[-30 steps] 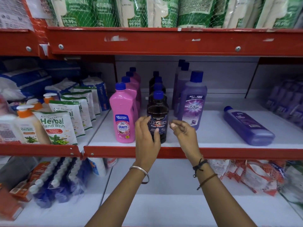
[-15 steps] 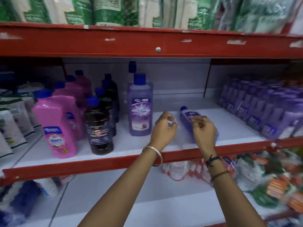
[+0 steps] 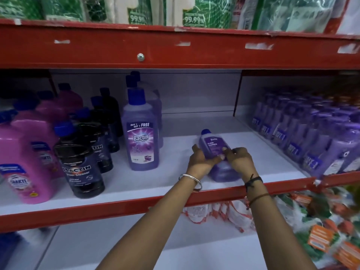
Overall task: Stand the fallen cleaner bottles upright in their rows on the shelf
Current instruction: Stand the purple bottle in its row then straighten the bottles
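Note:
A purple floor cleaner bottle (image 3: 213, 146) with a blue cap lies on its side on the white shelf (image 3: 175, 172), cap pointing toward the back. My left hand (image 3: 200, 160) grips its left side and my right hand (image 3: 239, 159) grips its right side, fingers curled round its body. To the left stands a row of upright purple Bactin bottles (image 3: 142, 133), then a row of black Bactin bottles (image 3: 83, 168) and pink bottles (image 3: 25, 158).
The red front rail (image 3: 136, 203) runs below my wrists. A red beam (image 3: 175, 49) caps the shelf opening. Packed purple bottles (image 3: 311, 137) fill the bay to the right behind a divider. Pouches lie on the lower shelf at right.
Both hands left the black bottle and moved right to the lying purple bottle, and now grip it from both sides. The view has swung to the right.

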### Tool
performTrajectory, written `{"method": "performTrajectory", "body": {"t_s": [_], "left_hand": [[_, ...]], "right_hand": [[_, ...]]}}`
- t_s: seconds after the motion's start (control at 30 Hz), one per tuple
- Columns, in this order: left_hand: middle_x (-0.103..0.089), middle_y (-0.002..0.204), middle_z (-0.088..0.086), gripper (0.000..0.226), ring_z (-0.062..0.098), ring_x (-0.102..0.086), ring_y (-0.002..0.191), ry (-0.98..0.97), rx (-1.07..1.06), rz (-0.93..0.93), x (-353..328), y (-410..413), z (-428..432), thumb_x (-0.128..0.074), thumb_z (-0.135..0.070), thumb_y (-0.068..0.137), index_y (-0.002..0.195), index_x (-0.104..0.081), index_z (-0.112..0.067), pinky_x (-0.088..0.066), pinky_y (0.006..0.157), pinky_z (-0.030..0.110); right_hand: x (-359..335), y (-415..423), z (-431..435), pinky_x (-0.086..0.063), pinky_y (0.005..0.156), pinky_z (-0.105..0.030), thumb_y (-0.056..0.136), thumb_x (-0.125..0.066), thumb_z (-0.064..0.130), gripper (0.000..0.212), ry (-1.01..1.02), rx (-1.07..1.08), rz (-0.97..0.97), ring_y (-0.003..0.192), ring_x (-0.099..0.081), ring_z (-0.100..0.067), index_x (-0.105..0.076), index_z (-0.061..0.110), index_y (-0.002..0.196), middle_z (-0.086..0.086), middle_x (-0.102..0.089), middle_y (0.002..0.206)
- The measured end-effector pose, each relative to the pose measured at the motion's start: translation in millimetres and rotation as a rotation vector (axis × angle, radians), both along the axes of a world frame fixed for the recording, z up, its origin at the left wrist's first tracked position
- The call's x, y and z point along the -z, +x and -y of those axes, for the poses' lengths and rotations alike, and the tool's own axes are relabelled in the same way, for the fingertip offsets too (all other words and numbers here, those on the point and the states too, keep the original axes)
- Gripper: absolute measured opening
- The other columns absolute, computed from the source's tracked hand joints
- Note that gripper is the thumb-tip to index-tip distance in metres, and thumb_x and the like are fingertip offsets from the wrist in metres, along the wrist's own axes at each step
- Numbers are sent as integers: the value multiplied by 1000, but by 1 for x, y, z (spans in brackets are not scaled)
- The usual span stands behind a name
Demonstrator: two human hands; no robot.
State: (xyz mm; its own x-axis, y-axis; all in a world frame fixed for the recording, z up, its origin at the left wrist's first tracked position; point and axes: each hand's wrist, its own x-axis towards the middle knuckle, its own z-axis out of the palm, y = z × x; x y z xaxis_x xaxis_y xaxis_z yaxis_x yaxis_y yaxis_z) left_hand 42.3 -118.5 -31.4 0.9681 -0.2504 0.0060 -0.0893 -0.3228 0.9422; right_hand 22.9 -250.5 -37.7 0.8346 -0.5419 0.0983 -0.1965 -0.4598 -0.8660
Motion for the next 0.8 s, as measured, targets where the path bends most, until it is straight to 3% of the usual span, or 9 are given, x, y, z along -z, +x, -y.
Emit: {"method": "performTrajectory", "body": {"t_s": [0.07,0.17,0.3,0.4,0.5,0.6,0.8], "left_hand": [[-61,125,14,87,30,-61,107,-78,-10,-33,3,2,0,-80,-33,70,133,-25,-11,-48,79,28],[-62,122,10,91,26,-60,103,-176,-15,-19,3,1,-5,-79,-21,72,140,-20,-12,-47,85,30],[-56,120,3,67,24,-59,104,-363,-10,59,-12,-3,-30,-76,-11,74,131,-40,-12,-52,92,39],[-59,119,3,49,24,-65,96,-443,70,145,-27,-11,-57,-72,-5,77,120,-52,-15,-58,84,40],[-61,116,0,48,20,-65,98,-401,100,212,-39,-25,-84,-66,-5,83,126,-50,-18,-59,82,38],[-60,113,0,48,13,-64,97,-397,82,290,-42,-39,-114,-63,-5,85,127,-47,-23,-59,77,26],[-60,123,4,54,21,-62,112,-408,-78,325,-16,-54,-177,-59,-2,87,134,-43,-25,-56,90,40]], "right_hand": [[5,-1,0,-50,76,-41,84,-62,37,37,72,-21,104,87,-64,-42,-65,0,83,-26,-69,89],[9,-8,-5,-56,78,-39,84,-65,27,29,280,-83,273,89,-66,-36,-62,2,99,-23,-69,102],[2,-27,-23,-59,67,-22,84,-64,16,47,506,-203,437,98,-65,-31,-48,6,127,-16,-63,115],[-9,-41,-43,-59,72,-22,82,-66,14,51,415,-300,482,100,-65,-24,-47,11,130,-10,-63,118],[-15,-53,-67,-56,70,-17,81,-68,13,54,373,-356,509,99,-65,-13,-47,10,131,-6,-63,118],[-21,-57,-95,-54,68,-14,79,-69,10,58,374,-405,524,93,-66,-3,-45,9,131,-1,-62,116],[-12,-56,-161,-57,75,-18,74,-72,26,62,314,-504,491,106,-63,-15,-44,20,129,-5,-58,126]]}}
